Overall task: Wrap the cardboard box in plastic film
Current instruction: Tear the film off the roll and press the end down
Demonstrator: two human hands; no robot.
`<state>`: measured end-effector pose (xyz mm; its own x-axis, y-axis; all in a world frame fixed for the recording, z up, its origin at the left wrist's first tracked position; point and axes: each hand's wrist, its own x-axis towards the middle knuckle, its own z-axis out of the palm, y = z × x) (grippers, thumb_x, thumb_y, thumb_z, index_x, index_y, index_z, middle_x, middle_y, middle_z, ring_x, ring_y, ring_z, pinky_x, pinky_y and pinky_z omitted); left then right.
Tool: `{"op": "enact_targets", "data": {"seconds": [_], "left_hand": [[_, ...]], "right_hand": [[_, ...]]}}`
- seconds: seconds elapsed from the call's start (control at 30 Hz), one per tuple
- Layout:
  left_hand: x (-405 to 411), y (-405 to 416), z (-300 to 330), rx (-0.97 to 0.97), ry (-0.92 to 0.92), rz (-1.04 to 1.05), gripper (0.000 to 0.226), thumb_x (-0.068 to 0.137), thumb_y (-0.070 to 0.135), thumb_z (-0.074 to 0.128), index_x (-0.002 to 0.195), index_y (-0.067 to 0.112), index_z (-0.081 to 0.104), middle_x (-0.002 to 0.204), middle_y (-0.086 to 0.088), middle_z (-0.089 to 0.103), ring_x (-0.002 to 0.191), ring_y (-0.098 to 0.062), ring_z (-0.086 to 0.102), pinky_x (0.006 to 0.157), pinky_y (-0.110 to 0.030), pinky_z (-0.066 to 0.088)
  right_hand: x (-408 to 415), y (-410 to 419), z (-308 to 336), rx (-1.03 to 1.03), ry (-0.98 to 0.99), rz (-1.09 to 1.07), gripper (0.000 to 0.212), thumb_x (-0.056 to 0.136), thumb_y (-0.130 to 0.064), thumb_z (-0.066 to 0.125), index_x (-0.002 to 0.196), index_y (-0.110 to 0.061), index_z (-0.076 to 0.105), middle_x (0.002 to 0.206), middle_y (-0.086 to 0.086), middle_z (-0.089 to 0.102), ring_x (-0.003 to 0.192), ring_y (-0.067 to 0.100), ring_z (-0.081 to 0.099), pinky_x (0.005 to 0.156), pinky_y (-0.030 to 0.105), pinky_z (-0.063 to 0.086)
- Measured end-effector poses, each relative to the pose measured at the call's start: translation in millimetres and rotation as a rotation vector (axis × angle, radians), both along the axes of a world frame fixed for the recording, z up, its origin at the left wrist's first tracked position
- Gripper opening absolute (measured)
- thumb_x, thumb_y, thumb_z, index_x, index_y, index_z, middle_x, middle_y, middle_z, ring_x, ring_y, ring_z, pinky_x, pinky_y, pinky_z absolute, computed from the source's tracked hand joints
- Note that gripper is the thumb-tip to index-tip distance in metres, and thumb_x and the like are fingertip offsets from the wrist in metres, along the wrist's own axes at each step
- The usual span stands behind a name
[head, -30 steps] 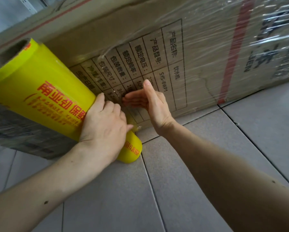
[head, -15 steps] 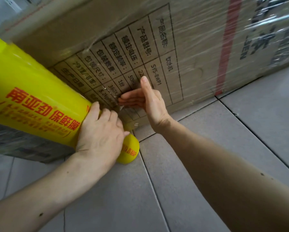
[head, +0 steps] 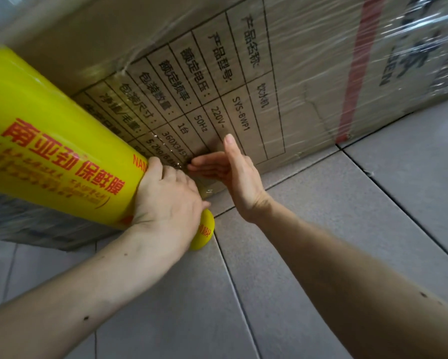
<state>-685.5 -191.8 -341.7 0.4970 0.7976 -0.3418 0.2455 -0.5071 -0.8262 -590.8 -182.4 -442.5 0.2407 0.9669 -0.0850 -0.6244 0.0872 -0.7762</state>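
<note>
- Head view: a large brown cardboard box (head: 308,73) of matte corrugated board stands on a floor (head: 321,255) of pale grey, faintly speckled square tiles with thin dark grout lines.
- The box's near face carries a black ruled table (head: 204,99) of printed characters and figures, and a red stripe (head: 357,68) runs down it further right.
- Clear plastic film (head: 412,47) already lies over the box's right part, glossy, wrinkled and streaked with white glints; a puckered edge of film shows near the table's upper corner.
- A fat cylindrical roll of cling film (head: 49,151), in a smooth bright yellow wrapper with red-orange lettering, lies slanted against the box's lower left, its narrow rounded yellow end (head: 203,233) poking out just above the floor.
- The left hand (head: 165,200) grips the roll near that end, fingers curled over the top of it, thumb side down.
- The right hand (head: 230,172) is flat, fingers straight and together, pressed edge-on against the filmed box face just beside the left hand's fingertips, thumb pointing up.
- Both forearms are bare.
</note>
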Motion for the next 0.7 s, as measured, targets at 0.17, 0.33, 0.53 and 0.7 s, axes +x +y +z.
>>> {"op": "enact_targets", "data": {"seconds": [0.17, 0.33, 0.53, 0.7], "left_hand": [[-2, -2, -7, -0.082, 0.058, 0.003, 0.056, 0.106, 0.042, 0.017, 0.143, 0.008, 0.041, 0.14, -0.012, 0.044, 0.132, -0.031, 0.036, 0.114, -0.044, 0.018], [-7, -3, -4, -0.076, 0.03, -0.016, 0.056, 0.106, 0.044, 0.016, 0.142, 0.006, 0.038, 0.14, -0.011, 0.048, 0.13, -0.03, 0.039, 0.111, -0.042, 0.021], [-4, -2, -16, -0.127, 0.05, -0.024, 0.057, 0.106, 0.043, 0.021, 0.144, 0.001, 0.026, 0.141, -0.014, 0.049, 0.129, -0.031, 0.043, 0.112, -0.042, 0.021], [-16, 0, -14, -0.144, 0.064, -0.084, 0.06, 0.106, 0.044, 0.02, 0.147, -0.001, 0.021, 0.145, -0.016, 0.044, 0.132, -0.032, 0.041, 0.113, -0.043, 0.021]], "right_hand": [[-2, 8, 5, -0.001, -0.054, 0.014, 0.07, 0.104, -0.048, 0.028, 0.092, 0.005, 0.072, 0.095, 0.023, 0.073, 0.096, 0.032, 0.071, 0.097, 0.042, 0.053], [1, 4, -2, 0.009, -0.012, 0.058, 0.071, 0.104, -0.049, 0.027, 0.09, 0.004, 0.072, 0.095, 0.025, 0.073, 0.096, 0.033, 0.071, 0.097, 0.042, 0.053], [0, 2, -9, -0.049, -0.056, 0.055, 0.074, 0.103, -0.05, 0.026, 0.095, 0.009, 0.07, 0.097, 0.027, 0.072, 0.096, 0.032, 0.071, 0.096, 0.039, 0.054], [1, -1, -9, -0.051, -0.064, 0.057, 0.076, 0.104, -0.048, 0.025, 0.101, 0.014, 0.068, 0.1, 0.028, 0.071, 0.097, 0.031, 0.071, 0.095, 0.035, 0.054]]}}
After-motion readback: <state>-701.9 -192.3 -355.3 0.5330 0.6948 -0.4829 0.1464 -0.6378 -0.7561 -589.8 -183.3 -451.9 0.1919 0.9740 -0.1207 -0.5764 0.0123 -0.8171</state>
